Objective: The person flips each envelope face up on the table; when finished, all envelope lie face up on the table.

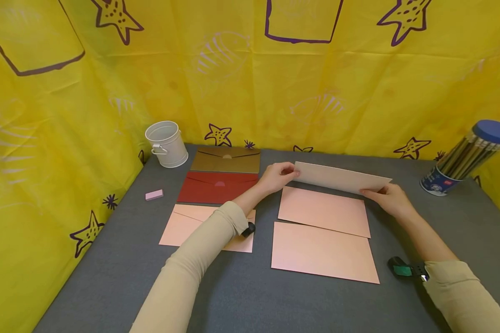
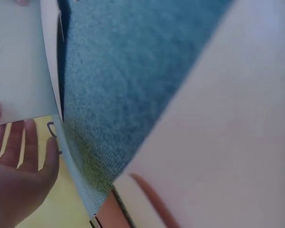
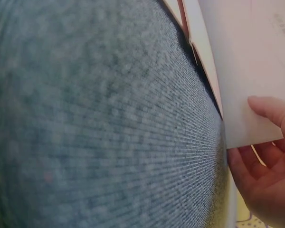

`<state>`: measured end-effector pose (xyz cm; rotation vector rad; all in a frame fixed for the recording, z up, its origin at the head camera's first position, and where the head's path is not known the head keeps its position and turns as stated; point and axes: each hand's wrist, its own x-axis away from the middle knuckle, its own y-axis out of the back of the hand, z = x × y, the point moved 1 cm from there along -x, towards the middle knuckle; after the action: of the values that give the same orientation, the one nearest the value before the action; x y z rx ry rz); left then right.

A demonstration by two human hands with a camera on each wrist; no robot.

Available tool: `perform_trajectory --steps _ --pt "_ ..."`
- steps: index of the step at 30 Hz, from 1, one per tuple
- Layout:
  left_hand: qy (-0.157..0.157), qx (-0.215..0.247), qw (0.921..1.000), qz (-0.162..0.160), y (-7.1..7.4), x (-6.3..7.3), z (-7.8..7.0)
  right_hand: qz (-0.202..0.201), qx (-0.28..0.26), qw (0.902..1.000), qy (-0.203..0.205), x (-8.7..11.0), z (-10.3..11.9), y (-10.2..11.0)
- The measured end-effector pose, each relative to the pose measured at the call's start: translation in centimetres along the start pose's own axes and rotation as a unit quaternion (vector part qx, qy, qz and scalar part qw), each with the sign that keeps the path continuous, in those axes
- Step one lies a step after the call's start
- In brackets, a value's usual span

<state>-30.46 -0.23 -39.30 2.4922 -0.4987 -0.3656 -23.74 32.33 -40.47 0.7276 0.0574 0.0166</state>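
Both hands hold a pale pink envelope (image 1: 341, 178) up on its long edge at the back of the table. My left hand (image 1: 279, 177) pinches its left end, and my right hand (image 1: 391, 200) grips the right end, thumb on the near face. Flap lines and a small barcode show on the held envelope (image 3: 247, 61) in the right wrist view. Just in front lie two pink envelopes, a farther one (image 1: 325, 210) and a nearer one (image 1: 322, 252), plain side up. Left of them, a gold envelope (image 1: 225, 162), a red envelope (image 1: 208, 187) and a pink envelope (image 1: 189, 226) form a column, flaps up.
A white metal bucket (image 1: 166, 148) stands at the back left, with a small pink eraser (image 1: 154, 194) in front of it. At the far right is a blue-lidded tub of pencils (image 1: 458, 159). A yellow patterned cloth (image 1: 250, 83) hangs behind the grey table (image 1: 241, 296).
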Motion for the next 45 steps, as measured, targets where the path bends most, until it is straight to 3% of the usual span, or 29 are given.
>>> perform_trajectory --steps 5,13,19,24,29,33,38,45 --pt "0.022 -0.019 0.9994 0.021 0.0 0.2 0.0 0.011 -0.01 0.9997 -0.02 -0.1 0.3 -0.2" --pt "0.049 -0.016 0.9986 -0.01 0.2 0.3 0.2 0.014 -0.049 0.9973 -0.052 -0.3 1.0 -0.6" --pt "0.073 0.018 0.996 -0.048 0.3 0.2 0.6 0.011 -0.091 0.9942 -0.056 -0.7 1.1 -1.0" --pt "0.099 0.068 0.9908 -0.063 0.4 0.3 0.8 -0.001 -0.166 0.9841 -0.064 -1.1 1.3 -1.7" --pt "0.12 0.104 0.9847 -0.071 0.7 0.6 0.9 -0.009 -0.199 0.9764 -0.084 -1.5 1.6 -2.5" --pt "0.132 0.123 0.9798 -0.085 1.0 0.8 1.1 0.011 -0.19 0.9778 -0.088 -1.6 1.8 -2.9" --pt "0.159 0.145 0.9708 -0.106 1.3 0.9 1.6 0.042 -0.138 0.9864 -0.078 -1.6 2.1 -3.0" --pt "0.177 0.095 0.9705 -0.133 1.8 1.0 1.9 0.046 -0.101 0.9914 -0.069 -2.4 2.6 -3.4"
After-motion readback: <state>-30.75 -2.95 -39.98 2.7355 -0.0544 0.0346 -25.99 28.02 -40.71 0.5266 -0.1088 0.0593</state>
